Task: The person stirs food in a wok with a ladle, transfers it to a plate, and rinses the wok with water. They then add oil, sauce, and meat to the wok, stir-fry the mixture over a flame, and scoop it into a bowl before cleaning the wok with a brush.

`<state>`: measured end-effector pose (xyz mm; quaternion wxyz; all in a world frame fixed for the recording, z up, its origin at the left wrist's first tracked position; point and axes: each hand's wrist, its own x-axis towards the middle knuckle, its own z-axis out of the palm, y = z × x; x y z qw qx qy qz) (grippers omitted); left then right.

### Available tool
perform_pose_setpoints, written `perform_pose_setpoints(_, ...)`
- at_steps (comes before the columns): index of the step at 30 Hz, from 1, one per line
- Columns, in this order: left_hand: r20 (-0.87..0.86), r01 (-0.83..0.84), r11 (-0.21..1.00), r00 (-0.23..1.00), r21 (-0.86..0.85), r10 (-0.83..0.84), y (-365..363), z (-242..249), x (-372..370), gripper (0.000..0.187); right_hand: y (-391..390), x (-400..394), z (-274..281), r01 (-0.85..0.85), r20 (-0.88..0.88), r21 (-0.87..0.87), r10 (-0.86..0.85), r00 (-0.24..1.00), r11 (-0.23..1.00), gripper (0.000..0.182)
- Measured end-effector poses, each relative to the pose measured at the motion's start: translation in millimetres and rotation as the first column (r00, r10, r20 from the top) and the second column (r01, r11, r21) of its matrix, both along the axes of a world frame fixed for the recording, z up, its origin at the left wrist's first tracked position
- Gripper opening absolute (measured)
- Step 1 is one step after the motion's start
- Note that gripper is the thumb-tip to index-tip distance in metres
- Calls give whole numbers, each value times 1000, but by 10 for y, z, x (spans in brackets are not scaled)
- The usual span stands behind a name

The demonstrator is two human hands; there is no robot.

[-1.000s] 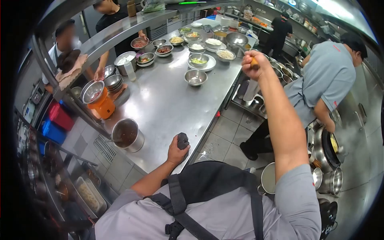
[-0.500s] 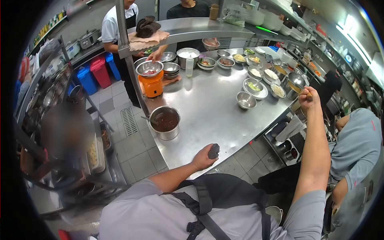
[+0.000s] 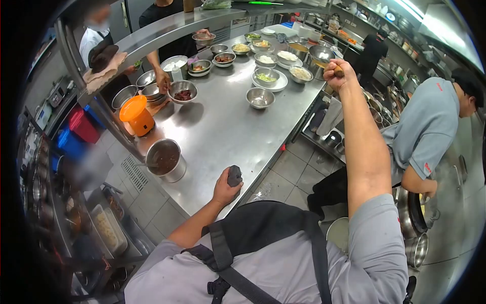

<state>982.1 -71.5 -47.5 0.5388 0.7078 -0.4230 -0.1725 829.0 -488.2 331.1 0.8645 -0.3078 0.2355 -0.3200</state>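
My left hand [image 3: 225, 188] rests at the near edge of the steel table [image 3: 212, 137], closed on a dark cloth [image 3: 234, 176]. Stretched out to the far right, my right hand [image 3: 339, 75] grips a brown wooden handle [image 3: 338, 71], whose far end reaches towards a pot beyond the table's right side. Nearest to that hand are a bowl of pale food [image 3: 301, 74] and a large steel bowl [image 3: 321, 52]. A steel pot of dark sauce [image 3: 166, 160] stands left of my left hand. An empty steel bowl [image 3: 260, 99] sits mid-table.
Across the table, a co-worker's hand [image 3: 162, 81] is at a bowl of dark red food [image 3: 183, 92], beside an orange scale [image 3: 137, 116]. A person in grey [image 3: 422, 126] bends over a pan at the right. Bins [image 3: 83, 125] stand at the left.
The view has turned to the right. The co-worker's bowl of red food has left the orange device and is beside it over the table. Both my hands keep their holds.
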Motion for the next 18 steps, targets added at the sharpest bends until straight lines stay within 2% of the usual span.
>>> perform_pose_setpoints(5, 61, -15, 1000, 998, -25, 16, -12, -83, 36, 69, 50, -49, -32, -4, 10, 19, 4, 1000, 1000, 12)
perform_pose_setpoints(7, 31, 26, 1000, 999, -15, -26, -4, -27, 34, 70, -2, -114, -92, -9, 7, -14, 9, 1000, 1000, 12)
perform_pose_setpoints(8, 27, -7, 1000, 1000, -8, 8, 18, 6, 36, 70, -33, -88, -143, -21, 3, -46, 22, 1000, 999, 13)
perform_pose_setpoints(10, -38, 77, 997, 996, -27, -78, 37, 137, 30, 69, -59, -124, -216, -66, -1, -88, 66, 998, 994, 14)
perform_pose_setpoints(12, -36, 55, 998, 998, -19, -55, 37, 91, 41, 67, 71, -155, -256, -34, -8, -89, 33, 999, 995, 17)
perform_pose_setpoints(15, 8, 31, 999, 999, 8, -31, 80, 126, 36, 67, 800, -257, -423, 23, -16, -216, -27, 999, 976, 26)
perform_pose_setpoints(16, 16, 41, 999, 999, -5, -40, 67, 86, 48, 67, 1054, -318, -691, 62, -46, -369, -85, 995, 927, 15)
perform_pose_setpoints(17, 19, 42, 999, 999, -26, -42, 24, 55, 41, 67, 1349, -332, -868, 118, -49, -424, -153, 987, 898, 11)
perform_pose_setpoints(18, 31, 51, 997, 998, -65, -49, 20, 68, 32, 69, 1613, -326, -999, 115, -28, -288, -128, 991, 951, 26)
